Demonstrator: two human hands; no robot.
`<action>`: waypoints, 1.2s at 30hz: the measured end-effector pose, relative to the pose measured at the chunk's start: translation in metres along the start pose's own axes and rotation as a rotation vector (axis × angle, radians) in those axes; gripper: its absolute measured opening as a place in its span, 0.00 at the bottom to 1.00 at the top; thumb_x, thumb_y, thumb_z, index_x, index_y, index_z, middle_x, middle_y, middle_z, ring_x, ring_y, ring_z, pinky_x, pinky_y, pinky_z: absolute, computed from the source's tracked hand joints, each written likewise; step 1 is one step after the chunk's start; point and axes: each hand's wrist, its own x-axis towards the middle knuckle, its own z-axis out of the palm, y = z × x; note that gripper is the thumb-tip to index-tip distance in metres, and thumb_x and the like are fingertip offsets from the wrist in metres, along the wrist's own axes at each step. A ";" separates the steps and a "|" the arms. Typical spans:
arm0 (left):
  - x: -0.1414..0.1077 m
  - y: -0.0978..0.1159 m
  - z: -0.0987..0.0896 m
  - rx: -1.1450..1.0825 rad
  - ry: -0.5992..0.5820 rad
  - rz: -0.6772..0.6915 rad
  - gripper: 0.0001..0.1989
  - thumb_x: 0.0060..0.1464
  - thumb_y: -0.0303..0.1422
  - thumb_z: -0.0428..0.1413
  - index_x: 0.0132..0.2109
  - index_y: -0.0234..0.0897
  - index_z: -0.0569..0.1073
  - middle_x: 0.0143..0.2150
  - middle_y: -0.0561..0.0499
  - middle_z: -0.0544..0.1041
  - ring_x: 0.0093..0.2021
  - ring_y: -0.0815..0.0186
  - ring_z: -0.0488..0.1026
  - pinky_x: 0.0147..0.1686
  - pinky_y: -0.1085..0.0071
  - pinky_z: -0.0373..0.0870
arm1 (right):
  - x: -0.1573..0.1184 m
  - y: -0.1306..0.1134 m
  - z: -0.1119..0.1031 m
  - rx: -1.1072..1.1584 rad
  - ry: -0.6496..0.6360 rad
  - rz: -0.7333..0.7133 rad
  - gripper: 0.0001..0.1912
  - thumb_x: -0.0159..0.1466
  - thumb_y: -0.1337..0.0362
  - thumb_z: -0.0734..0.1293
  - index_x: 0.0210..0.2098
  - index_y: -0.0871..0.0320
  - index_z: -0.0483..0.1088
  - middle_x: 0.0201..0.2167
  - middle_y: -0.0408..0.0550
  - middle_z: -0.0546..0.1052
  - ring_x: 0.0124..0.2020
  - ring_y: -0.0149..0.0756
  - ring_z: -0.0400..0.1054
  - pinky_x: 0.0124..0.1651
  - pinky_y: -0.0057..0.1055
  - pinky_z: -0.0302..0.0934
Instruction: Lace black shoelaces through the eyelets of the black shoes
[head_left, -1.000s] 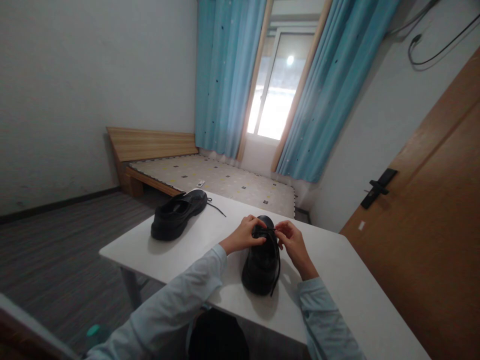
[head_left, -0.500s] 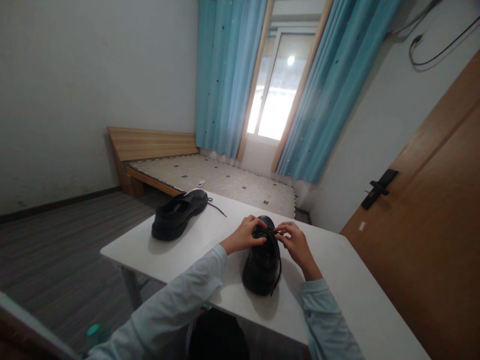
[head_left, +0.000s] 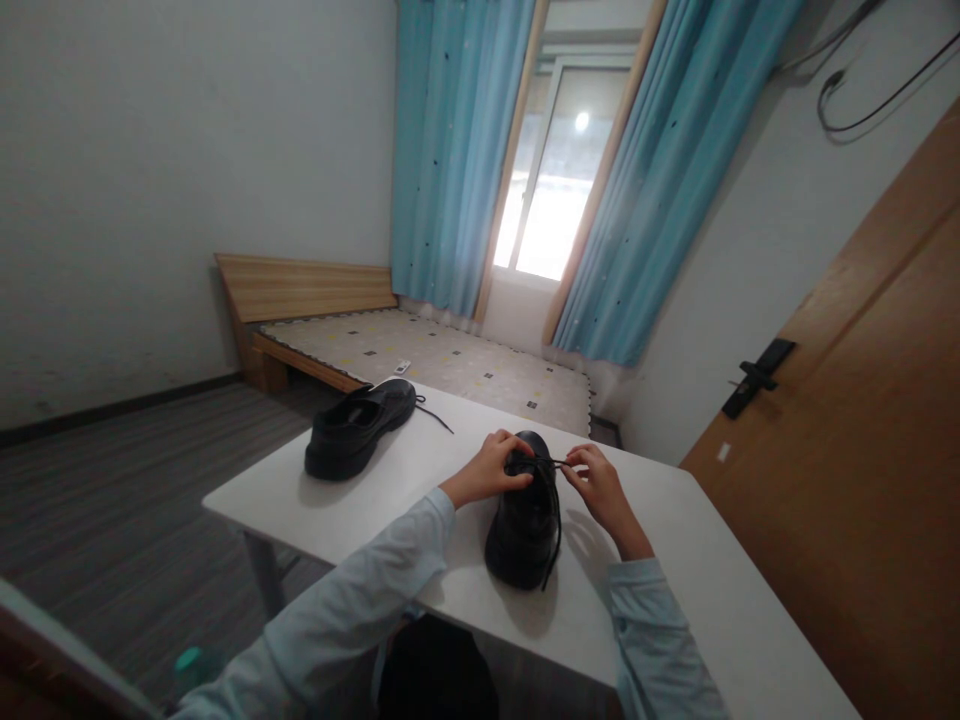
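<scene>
A black lace-up shoe (head_left: 521, 535) stands on the white table (head_left: 450, 600), its heel toward me. My left hand (head_left: 491, 468) pinches the lace at the left side of the shoe's opening. On the right, my right hand (head_left: 594, 482) holds a lace end between thumb and fingers, and the lace stretches between it and the shoe. More lace (head_left: 557, 530) hangs down the shoe's right side. A second black shoe (head_left: 349, 440) rests at the table's left, with its lace (head_left: 436, 415) trailing from the toe end.
Behind the table is a bed with a patterned mattress (head_left: 465, 360) and wooden headboard (head_left: 307, 287). A brown door (head_left: 847, 440) with a black handle stands at the right. Blue curtains (head_left: 465, 150) flank the window. A green object (head_left: 189, 660) is low at the left.
My right hand has moved a little to the right, away from the shoe, and the lace between them is longer. My left hand stays in about the same place.
</scene>
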 end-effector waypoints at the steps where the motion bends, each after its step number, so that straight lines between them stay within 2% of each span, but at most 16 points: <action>1: 0.000 0.001 0.000 -0.009 -0.001 -0.006 0.18 0.43 0.33 0.60 0.45 0.39 0.72 0.44 0.46 0.66 0.50 0.57 0.63 0.51 0.59 0.64 | 0.000 0.001 -0.001 -0.008 0.020 0.001 0.10 0.53 0.57 0.68 0.23 0.56 0.68 0.30 0.48 0.69 0.29 0.36 0.66 0.28 0.34 0.66; 4: -0.001 0.003 -0.001 -0.027 -0.006 -0.019 0.18 0.43 0.33 0.60 0.45 0.39 0.72 0.44 0.46 0.65 0.49 0.58 0.63 0.48 0.60 0.67 | 0.000 0.005 -0.002 -0.065 0.087 0.008 0.08 0.52 0.59 0.68 0.23 0.56 0.67 0.27 0.46 0.69 0.27 0.35 0.65 0.28 0.34 0.66; 7: -0.001 0.004 -0.002 -0.025 -0.011 -0.025 0.18 0.43 0.33 0.60 0.45 0.38 0.72 0.44 0.46 0.65 0.49 0.57 0.63 0.47 0.61 0.68 | 0.000 0.005 -0.002 -0.084 0.130 0.082 0.06 0.52 0.61 0.67 0.25 0.56 0.67 0.25 0.45 0.71 0.27 0.36 0.67 0.33 0.37 0.66; 9: -0.001 0.004 -0.002 -0.021 -0.014 -0.022 0.19 0.44 0.33 0.60 0.45 0.38 0.72 0.44 0.46 0.65 0.49 0.57 0.63 0.46 0.61 0.69 | 0.000 0.003 -0.001 0.036 0.140 0.158 0.06 0.52 0.61 0.67 0.26 0.57 0.66 0.27 0.46 0.73 0.29 0.37 0.70 0.38 0.40 0.67; 11: -0.001 0.004 -0.002 -0.021 -0.014 -0.013 0.19 0.44 0.34 0.60 0.45 0.39 0.72 0.44 0.46 0.65 0.49 0.57 0.63 0.46 0.61 0.69 | 0.000 -0.002 0.000 0.257 0.134 0.227 0.09 0.51 0.60 0.69 0.26 0.57 0.65 0.32 0.47 0.75 0.31 0.38 0.73 0.41 0.41 0.67; 14: -0.002 0.004 -0.002 -0.023 -0.011 -0.001 0.18 0.44 0.34 0.61 0.45 0.39 0.72 0.44 0.46 0.65 0.49 0.58 0.63 0.46 0.61 0.68 | -0.001 -0.009 0.002 0.568 0.093 0.302 0.13 0.50 0.58 0.70 0.27 0.57 0.64 0.37 0.47 0.74 0.32 0.37 0.74 0.42 0.41 0.68; 17: -0.002 0.004 -0.003 -0.025 -0.008 0.001 0.18 0.43 0.34 0.61 0.45 0.39 0.72 0.43 0.46 0.65 0.49 0.58 0.63 0.46 0.61 0.68 | -0.001 -0.010 0.003 0.659 0.063 0.338 0.13 0.51 0.58 0.70 0.28 0.57 0.64 0.30 0.43 0.73 0.27 0.35 0.73 0.40 0.41 0.68; 20: -0.002 0.003 -0.002 -0.026 -0.009 -0.003 0.18 0.43 0.34 0.61 0.45 0.39 0.72 0.44 0.46 0.65 0.49 0.58 0.63 0.46 0.61 0.68 | 0.001 -0.004 0.002 0.524 0.096 0.291 0.12 0.51 0.57 0.70 0.28 0.56 0.64 0.23 0.38 0.68 0.23 0.31 0.67 0.35 0.37 0.66; 23: -0.001 0.002 -0.001 -0.025 -0.009 -0.003 0.18 0.44 0.35 0.61 0.45 0.39 0.72 0.44 0.46 0.65 0.49 0.57 0.63 0.47 0.60 0.68 | 0.003 0.002 -0.001 0.211 0.151 0.168 0.10 0.52 0.58 0.68 0.27 0.56 0.65 0.24 0.41 0.67 0.23 0.31 0.62 0.30 0.32 0.60; 27: -0.001 0.000 -0.001 -0.018 -0.014 -0.005 0.19 0.44 0.35 0.61 0.45 0.39 0.72 0.45 0.46 0.65 0.50 0.57 0.63 0.47 0.60 0.68 | 0.003 0.007 -0.006 -0.162 0.160 -0.007 0.06 0.55 0.60 0.66 0.27 0.56 0.67 0.28 0.46 0.67 0.29 0.36 0.61 0.33 0.34 0.58; 31: -0.001 0.000 -0.001 -0.013 -0.014 -0.007 0.19 0.44 0.35 0.61 0.46 0.38 0.71 0.45 0.45 0.65 0.51 0.57 0.63 0.47 0.60 0.67 | 0.000 0.010 -0.007 -0.246 0.116 -0.017 0.12 0.57 0.54 0.65 0.30 0.56 0.72 0.31 0.49 0.66 0.34 0.40 0.64 0.35 0.36 0.60; 36: -0.001 0.003 -0.002 -0.015 -0.018 -0.007 0.19 0.44 0.34 0.61 0.46 0.37 0.71 0.46 0.45 0.66 0.50 0.57 0.63 0.48 0.60 0.67 | 0.000 0.018 -0.006 -0.230 0.011 0.034 0.21 0.51 0.44 0.69 0.22 0.56 0.72 0.28 0.48 0.66 0.31 0.40 0.64 0.34 0.37 0.60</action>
